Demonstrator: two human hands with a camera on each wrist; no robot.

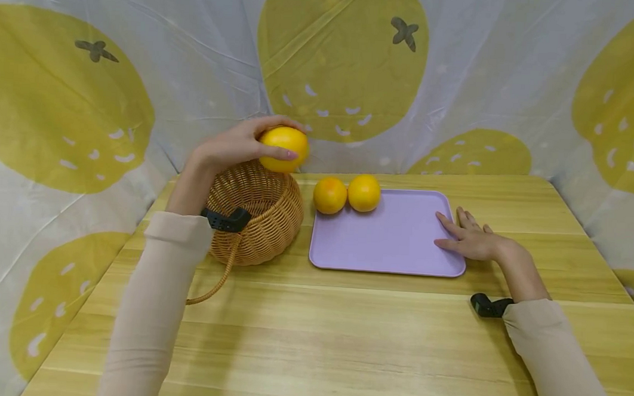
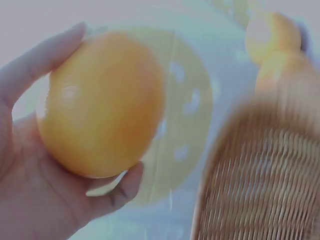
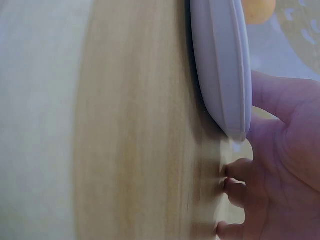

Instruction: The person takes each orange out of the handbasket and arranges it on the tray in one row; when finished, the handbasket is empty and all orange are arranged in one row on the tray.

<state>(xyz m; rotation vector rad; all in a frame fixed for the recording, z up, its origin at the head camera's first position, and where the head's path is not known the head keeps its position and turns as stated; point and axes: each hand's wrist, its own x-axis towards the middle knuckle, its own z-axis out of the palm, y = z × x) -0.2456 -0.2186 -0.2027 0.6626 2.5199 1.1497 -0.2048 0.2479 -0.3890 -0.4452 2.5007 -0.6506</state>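
My left hand (image 1: 236, 143) grips an orange (image 1: 286, 145) above the right rim of the wicker basket (image 1: 272, 231). Seen from the left wrist, thumb and fingers curve around this orange (image 2: 105, 105). Two more oranges, one (image 1: 329, 195) beside the other (image 1: 364, 192), sit at the back left corner of the lilac tray (image 1: 390, 244). At the tray's right end, my right hand (image 1: 476, 239) spreads its fingers over the rim and the table. In the right wrist view some fingertips of the right hand (image 3: 285, 155) meet the wood beside the tray's edge (image 3: 225, 75).
The basket's handle (image 1: 221, 285) hangs down toward the front left on the wooden table (image 1: 341, 343). Behind the table hangs a white cloth (image 1: 206, 54) with large yellow fruit prints. A black wrist camera (image 1: 489, 306) sticks out from the right sleeve.
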